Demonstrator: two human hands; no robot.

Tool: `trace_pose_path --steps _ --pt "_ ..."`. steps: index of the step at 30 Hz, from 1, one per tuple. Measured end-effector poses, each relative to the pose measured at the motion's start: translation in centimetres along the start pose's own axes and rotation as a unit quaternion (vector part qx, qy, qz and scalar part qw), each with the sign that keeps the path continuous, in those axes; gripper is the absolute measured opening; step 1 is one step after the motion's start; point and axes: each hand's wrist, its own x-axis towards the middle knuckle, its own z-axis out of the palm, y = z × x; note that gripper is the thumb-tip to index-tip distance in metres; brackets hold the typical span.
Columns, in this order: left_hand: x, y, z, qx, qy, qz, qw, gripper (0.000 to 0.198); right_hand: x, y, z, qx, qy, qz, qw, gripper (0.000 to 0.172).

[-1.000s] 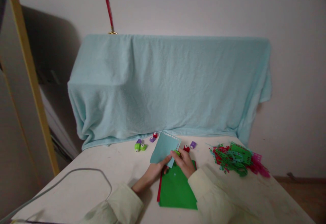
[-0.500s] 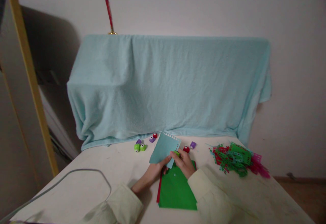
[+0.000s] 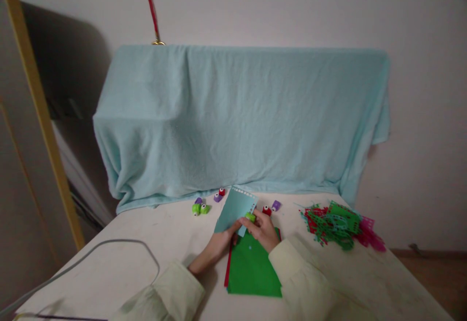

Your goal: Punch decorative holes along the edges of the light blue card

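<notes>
A light blue sheet of paper (image 3: 235,207) with a row of punched holes along its top and right edges is pinched at its lower edge by my left hand (image 3: 223,243). On its right edge sits a small green craft punch (image 3: 250,217), gripped by the thumb and fingers of my right hand (image 3: 265,231). Beneath both hands lies a stack of coloured paper, with a green sheet (image 3: 255,270) on top and a red edge showing at the left. A tiny pale blue cut-out rests on the green sheet.
More small punches in green (image 3: 204,209), purple (image 3: 276,205) and red (image 3: 266,210) stand along the back of the white table. Tangled cut paper scraps (image 3: 335,223) lie at the right. A grey cable (image 3: 120,241) crosses the left side. A light blue cloth (image 3: 255,116) hangs behind.
My view has tilted slightly, shifting the scene a little upward. The green punch shows more now at the sheet's right edge; both hands keep their hold.
</notes>
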Motion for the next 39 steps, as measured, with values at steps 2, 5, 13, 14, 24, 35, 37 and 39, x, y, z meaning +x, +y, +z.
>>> trace_pose_path --steps 2,5,13,14,24,35,37,39 --pt "-0.4 0.7 -0.1 0.012 0.007 0.0 1.0 0.045 0.0 -0.1 0.0 0.001 -0.006 0.004 1.0 0.032" --pt "-1.0 1.9 -0.3 0.061 0.011 0.004 0.998 0.048 0.0 -0.2 -0.1 -0.002 -0.007 0.006 1.0 0.032" --pt "-1.4 3.0 -0.5 0.083 -0.014 0.009 0.996 0.048 -0.1 -0.4 0.1 -0.008 0.003 0.004 1.0 0.033" --pt "-1.4 3.0 -0.4 0.082 -0.014 0.015 0.996 0.048 -0.1 -0.5 0.1 -0.008 0.005 0.001 1.0 0.034" --pt "-1.7 4.0 -0.5 0.065 -0.019 0.025 0.997 0.045 0.1 -0.3 0.0 0.016 0.021 -0.001 1.0 0.037" --pt "-1.6 4.1 -0.5 0.092 -0.026 0.011 0.995 0.053 0.0 -0.1 0.1 0.023 0.02 0.014 0.999 0.038" --pt "-1.6 4.1 -0.5 0.095 -0.024 0.008 0.995 0.053 0.0 -0.3 0.1 0.025 0.019 0.015 0.999 0.04" --pt "-1.6 4.1 -0.5 0.094 -0.026 0.005 0.995 0.053 0.0 -0.5 0.1 0.028 0.02 0.016 0.999 0.039"
